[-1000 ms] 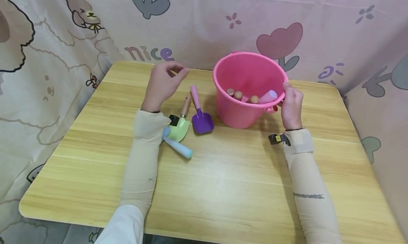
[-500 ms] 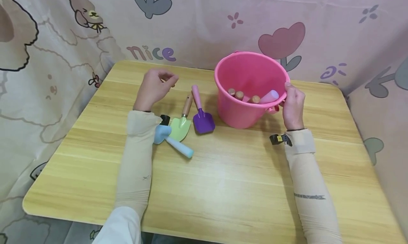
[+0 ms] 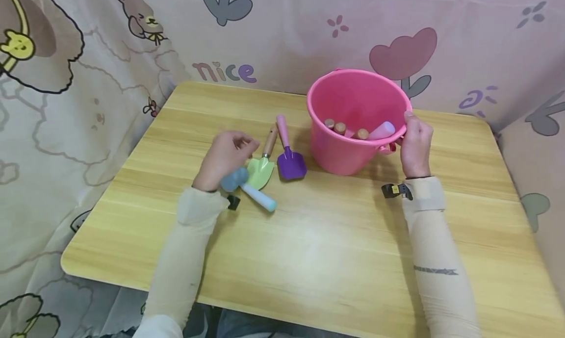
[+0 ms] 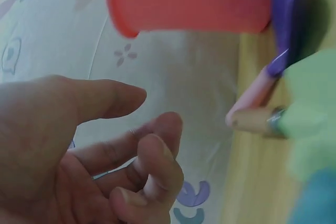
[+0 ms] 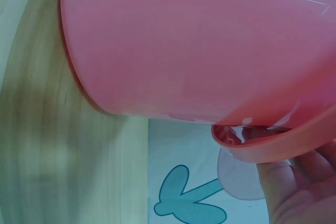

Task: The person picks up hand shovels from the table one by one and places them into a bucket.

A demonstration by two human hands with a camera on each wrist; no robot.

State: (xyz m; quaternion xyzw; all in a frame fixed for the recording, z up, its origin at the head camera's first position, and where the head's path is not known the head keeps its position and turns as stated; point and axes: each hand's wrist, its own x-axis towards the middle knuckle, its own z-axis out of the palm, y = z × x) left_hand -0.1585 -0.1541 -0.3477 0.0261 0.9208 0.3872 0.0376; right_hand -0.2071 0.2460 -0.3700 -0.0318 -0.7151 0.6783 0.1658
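- Pink bucket [image 3: 337,157] stands upright on the bench [image 3: 322,264], toward the back edge; the patterned cloth [image 3: 282,39] hangs behind it.
- Right hand [image 3: 416,145] pinches the bucket's rim on the right side, just beside the handle lug [image 3: 387,148]. Likely reason: to steady the bucket without blocking its mouth.
- Left hand [image 3: 226,159] is in the air above the bench and holds nothing. Left wrist view: thumb apart from the fingers, which bend loosely.
- Nearest to the left hand: light-blue tool [image 3: 259,197], its head partly behind the hand, its handle slanting toward the near right. Head shape cannot be told.
- Green trowel [image 3: 260,173] lies just beyond it, blade toward the person, wooden handle away. Contact between the two: cannot tell.
- Purple shovel [image 3: 292,167] lies between trowel and bucket, pink handle also pointing away; its handle tip is just beside the trowel's.
- Inside the bucket, three wooden handle ends [image 3: 340,128] and a lilac handle [image 3: 382,130] show along the near wall. They probably lean there because the tools stand head down; their lower ends are hidden.
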